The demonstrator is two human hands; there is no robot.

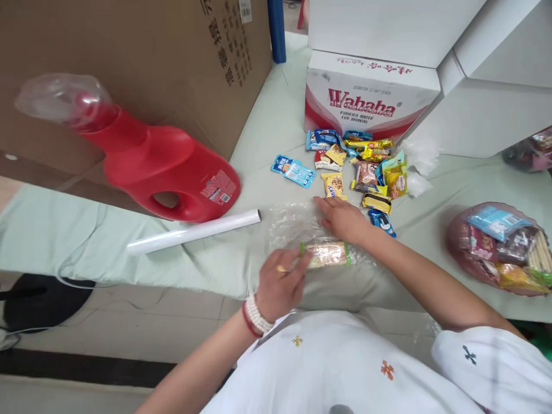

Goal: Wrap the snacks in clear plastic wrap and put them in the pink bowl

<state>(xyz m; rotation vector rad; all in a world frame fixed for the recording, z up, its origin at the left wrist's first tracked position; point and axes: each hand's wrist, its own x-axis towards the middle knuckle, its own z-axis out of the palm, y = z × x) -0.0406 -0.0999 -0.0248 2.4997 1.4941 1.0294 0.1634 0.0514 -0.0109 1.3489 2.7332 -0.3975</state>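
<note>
My left hand [282,282], with beaded bracelets at its wrist, has its fingers closed over the left end of a long snack packet [328,253] with green ends and pale contents. The packet lies on a clear plastic bag [288,221] spread flat on the table. Palm down, my right hand [342,219] rests on the bag's upper right part with fingers stretched out. Just beyond its fingertips is a yellow cookie packet [334,185]. A blue snack packet [294,171] lies farther up, and a small dark blue packet [382,222] is right of my right wrist.
More wrapped snacks [366,172] are heaped before a Wahaha water carton [371,95]. At left stand a red detergent jug [168,161] and a big brown box [172,57], with a white roll [194,233] in front. A filled snack bag [500,253] sits at right.
</note>
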